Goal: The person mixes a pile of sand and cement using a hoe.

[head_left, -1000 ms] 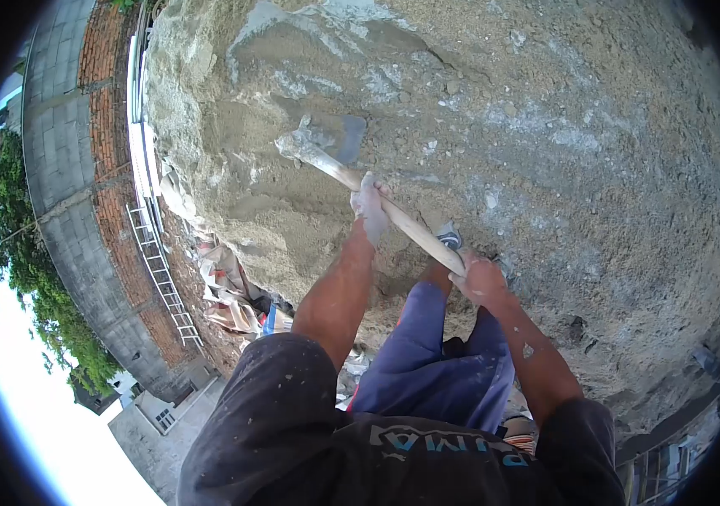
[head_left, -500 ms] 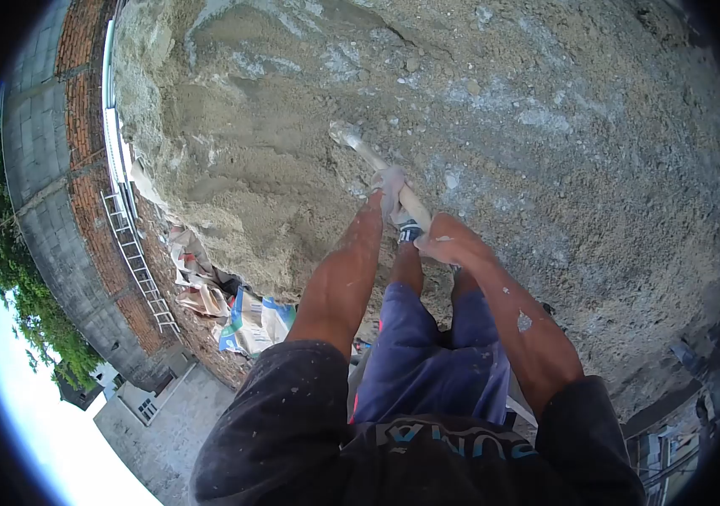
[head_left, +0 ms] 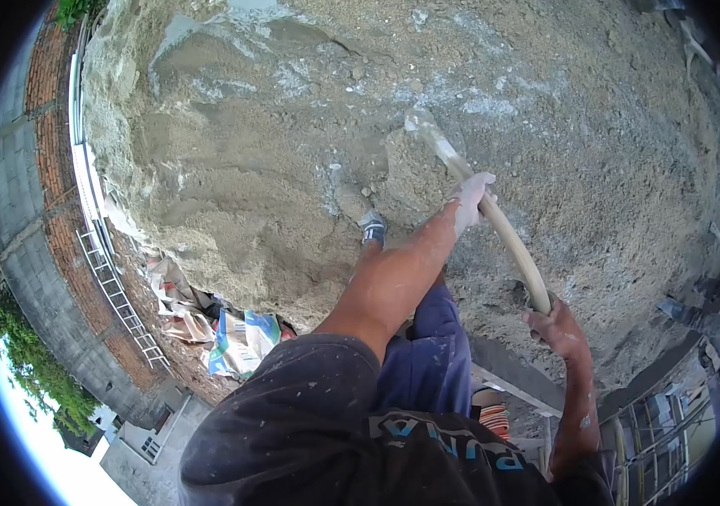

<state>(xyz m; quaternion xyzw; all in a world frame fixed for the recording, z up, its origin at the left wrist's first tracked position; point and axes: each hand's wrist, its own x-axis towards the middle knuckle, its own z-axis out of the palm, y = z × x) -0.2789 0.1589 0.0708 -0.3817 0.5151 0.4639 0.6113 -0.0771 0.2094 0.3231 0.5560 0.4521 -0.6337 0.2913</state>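
Observation:
A long pale wooden handle (head_left: 507, 232), which looks like that of a hoe, slants across the sandy mortar-like heap (head_left: 250, 169). Its whitened head end (head_left: 423, 125) lies at the heap, beside a mound of sand; the blade is coated or covered and hard to make out. My left hand (head_left: 471, 201), dusted white, is closed around the handle partway along. Farther back, my right hand (head_left: 558, 327) grips the butt end, low on the right. One foot (head_left: 372, 226) stands in the sand left of the handle.
A light ladder (head_left: 124, 299) and long white pipes (head_left: 82, 169) lie along a brick and block wall (head_left: 48, 160) on the left. Crumpled sacks (head_left: 242, 341) lie at the heap's near left edge. On the right are a concrete edge (head_left: 651, 371) and dark cloth-like items (head_left: 718, 312).
The handle has swung to the right and its head end has shifted right. My hands, close together before, are now far apart; the right one has moved back to the butt. My view has turned slightly.

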